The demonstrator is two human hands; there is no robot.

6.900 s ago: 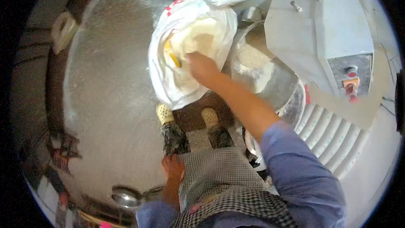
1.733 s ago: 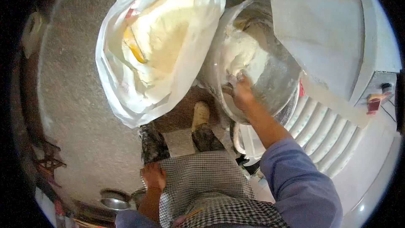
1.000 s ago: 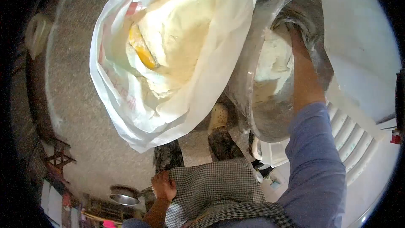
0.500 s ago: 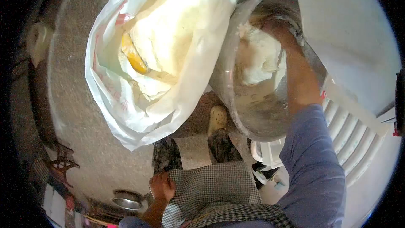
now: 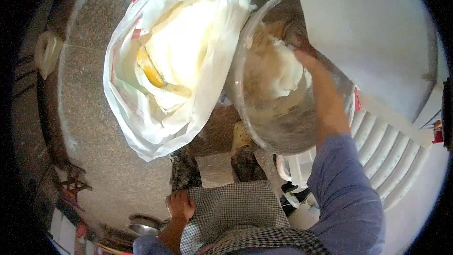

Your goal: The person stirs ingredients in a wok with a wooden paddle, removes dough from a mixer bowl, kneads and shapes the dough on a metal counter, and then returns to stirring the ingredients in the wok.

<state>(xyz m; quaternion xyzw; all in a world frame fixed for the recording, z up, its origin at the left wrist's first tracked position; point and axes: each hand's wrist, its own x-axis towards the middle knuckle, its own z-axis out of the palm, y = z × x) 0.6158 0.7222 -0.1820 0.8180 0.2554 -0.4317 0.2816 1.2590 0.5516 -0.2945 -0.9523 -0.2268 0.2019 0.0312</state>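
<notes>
Inside a large metal bowl (image 5: 278,144) lies a white, dough-like mass (image 5: 289,73) with loose flour around it. My right hand (image 5: 302,47) reaches down into the bowl and touches the upper right edge of this mass. Its fingers are dark and blurred, so their grip does not show. Against the checked apron (image 5: 240,203), over my thigh, rests my left hand (image 5: 181,205) with its fingers laid on the cloth and no object in it. Left of the bowl stands an open white sack (image 5: 123,101) of flour (image 5: 186,42). A yellow scoop (image 5: 150,68) is partly sunk in that flour.
A white surface (image 5: 368,33) borders the bowl on the right, above a ribbed white panel (image 5: 380,144). On the floor are a small metal bowl (image 5: 145,225) at lower left and a reddish stool (image 5: 73,184). A white container (image 5: 302,170) stands below the large bowl.
The view has shifted, so the bowl and sack sit slightly differently. My right hand has moved a little within the bowl, staying by the dough-like mass. My left hand keeps its place on the apron.
</notes>
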